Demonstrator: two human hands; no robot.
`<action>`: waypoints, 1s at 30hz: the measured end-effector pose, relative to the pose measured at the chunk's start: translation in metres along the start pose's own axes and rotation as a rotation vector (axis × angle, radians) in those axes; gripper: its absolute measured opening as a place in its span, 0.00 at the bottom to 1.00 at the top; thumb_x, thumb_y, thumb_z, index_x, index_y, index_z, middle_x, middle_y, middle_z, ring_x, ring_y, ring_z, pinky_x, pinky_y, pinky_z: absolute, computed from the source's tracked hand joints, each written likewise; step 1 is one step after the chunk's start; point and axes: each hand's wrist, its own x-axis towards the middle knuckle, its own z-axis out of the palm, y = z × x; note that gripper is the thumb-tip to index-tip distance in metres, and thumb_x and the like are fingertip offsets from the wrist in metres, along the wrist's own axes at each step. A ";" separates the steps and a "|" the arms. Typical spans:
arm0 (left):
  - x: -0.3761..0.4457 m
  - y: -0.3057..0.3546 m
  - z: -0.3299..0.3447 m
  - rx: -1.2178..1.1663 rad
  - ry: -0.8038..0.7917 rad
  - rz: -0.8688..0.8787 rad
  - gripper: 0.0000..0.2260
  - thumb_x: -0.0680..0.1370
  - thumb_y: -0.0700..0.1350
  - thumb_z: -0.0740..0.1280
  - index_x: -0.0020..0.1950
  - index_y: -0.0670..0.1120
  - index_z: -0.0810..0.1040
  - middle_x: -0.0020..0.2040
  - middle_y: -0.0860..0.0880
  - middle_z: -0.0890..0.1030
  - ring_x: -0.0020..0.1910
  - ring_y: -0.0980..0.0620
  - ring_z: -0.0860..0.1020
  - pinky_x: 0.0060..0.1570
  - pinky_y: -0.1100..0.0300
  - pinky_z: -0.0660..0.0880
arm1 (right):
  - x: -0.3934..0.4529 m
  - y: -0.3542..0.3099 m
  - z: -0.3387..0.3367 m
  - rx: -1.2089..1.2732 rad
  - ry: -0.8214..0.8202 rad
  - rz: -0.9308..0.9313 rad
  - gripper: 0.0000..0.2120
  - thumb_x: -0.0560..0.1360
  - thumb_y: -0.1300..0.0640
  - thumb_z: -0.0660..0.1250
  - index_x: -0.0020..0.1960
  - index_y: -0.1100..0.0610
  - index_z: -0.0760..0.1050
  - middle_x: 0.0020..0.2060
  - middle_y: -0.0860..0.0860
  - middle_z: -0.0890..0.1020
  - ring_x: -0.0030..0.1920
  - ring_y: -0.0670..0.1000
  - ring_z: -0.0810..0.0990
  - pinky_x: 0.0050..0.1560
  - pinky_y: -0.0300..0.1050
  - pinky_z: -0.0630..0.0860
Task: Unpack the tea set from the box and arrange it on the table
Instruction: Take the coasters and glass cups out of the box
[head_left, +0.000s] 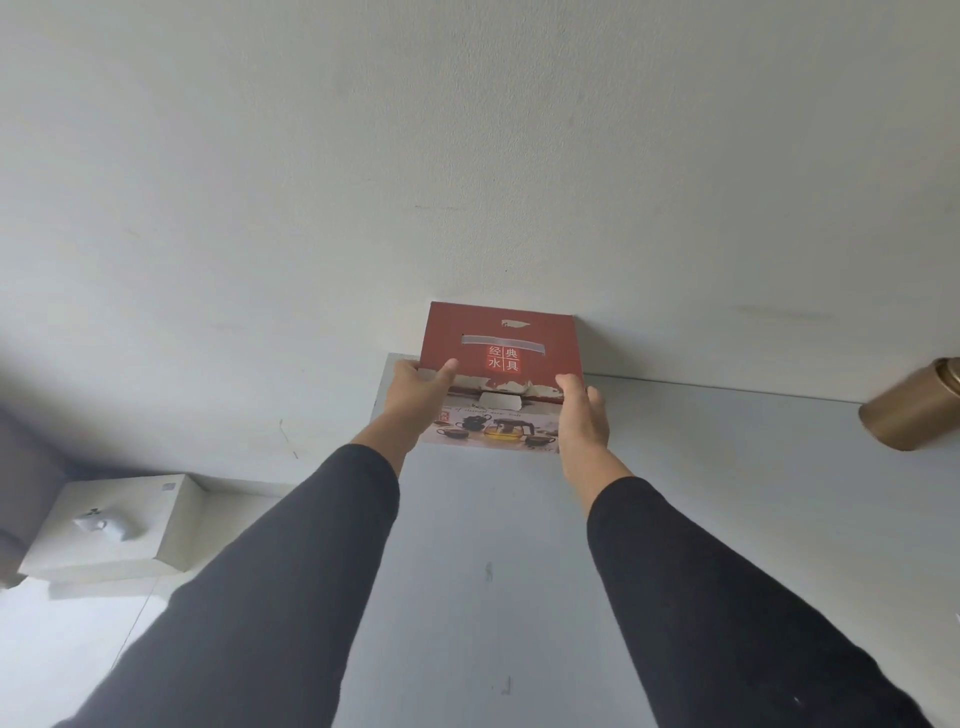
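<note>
A red tea set box (501, 338) with a white label, Chinese characters and a printed picture of a glass teapot and cups sits at the far edge of a pale grey table (701, 519), against the white wall. My left hand (418, 397) grips its left side. My right hand (582, 415) grips its right side. Both arms in black sleeves stretch forward. The box is closed, so its contents are hidden.
A gold-coloured metal canister (911, 408) stands at the right edge of the table. A white box (111, 525) with a small white object on top sits lower to the left, beside the table.
</note>
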 end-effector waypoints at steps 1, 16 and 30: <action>-0.001 0.000 0.001 -0.005 -0.004 -0.003 0.25 0.78 0.57 0.63 0.68 0.43 0.65 0.54 0.48 0.75 0.50 0.49 0.73 0.48 0.55 0.69 | -0.001 -0.001 -0.002 -0.009 -0.011 0.005 0.28 0.74 0.43 0.60 0.70 0.54 0.65 0.65 0.53 0.73 0.62 0.55 0.72 0.61 0.53 0.70; -0.077 -0.030 -0.006 0.086 0.033 0.001 0.19 0.81 0.54 0.59 0.65 0.42 0.65 0.45 0.50 0.73 0.45 0.48 0.71 0.44 0.56 0.67 | -0.071 0.028 -0.037 -0.063 -0.021 0.017 0.23 0.75 0.41 0.59 0.62 0.55 0.74 0.51 0.51 0.74 0.51 0.53 0.73 0.51 0.48 0.68; -0.125 -0.027 -0.004 0.009 0.219 -0.039 0.32 0.79 0.65 0.44 0.53 0.40 0.76 0.49 0.44 0.76 0.47 0.44 0.72 0.55 0.50 0.71 | -0.099 0.008 -0.069 -0.235 0.164 -0.057 0.24 0.78 0.42 0.49 0.52 0.60 0.73 0.54 0.59 0.78 0.51 0.59 0.76 0.51 0.49 0.70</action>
